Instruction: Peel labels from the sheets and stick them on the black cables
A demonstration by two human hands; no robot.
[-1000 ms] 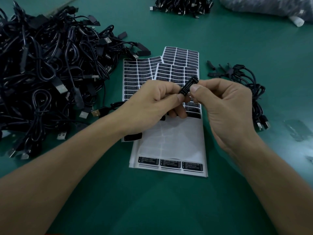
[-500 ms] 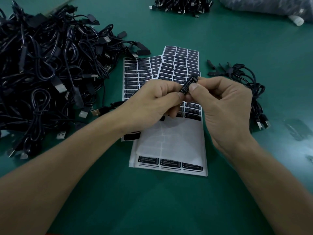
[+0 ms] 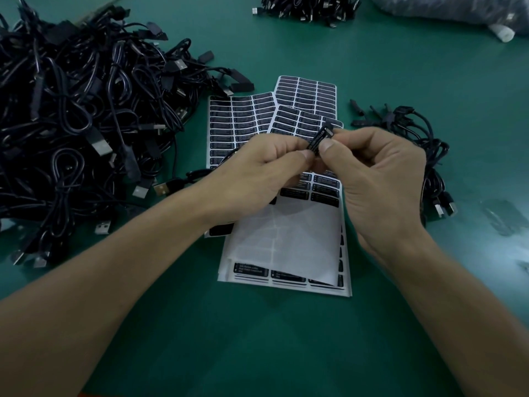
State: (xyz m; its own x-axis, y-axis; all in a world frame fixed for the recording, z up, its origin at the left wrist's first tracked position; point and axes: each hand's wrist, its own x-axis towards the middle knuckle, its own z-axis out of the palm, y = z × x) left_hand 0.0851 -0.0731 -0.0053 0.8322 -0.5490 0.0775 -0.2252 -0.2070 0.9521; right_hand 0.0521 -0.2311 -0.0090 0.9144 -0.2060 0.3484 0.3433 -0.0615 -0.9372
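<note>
Both hands meet above the label sheets (image 3: 283,242) at the table's middle. My left hand (image 3: 257,173) and my right hand (image 3: 378,179) pinch a small black controller block (image 3: 320,137) of a cable between thumbs and fingertips; a black label with white print lies along its side. The cable (image 3: 200,174) trails left from under my left hand to a gold USB plug (image 3: 161,189). The top sheet has a bare white patch where labels are gone; black labels fill its upper rows and bottom row. Two more sheets fan out behind.
A big heap of black cables (image 3: 74,118) fills the left side of the green table (image 3: 257,339). A smaller bunch of cables (image 3: 423,144) lies to the right of the sheets. Another cable pile (image 3: 309,7) and a plastic bag (image 3: 458,10) sit at the far edge.
Both hands stay pinched on the block at the same spot; my fingertips have shifted slightly along it.
</note>
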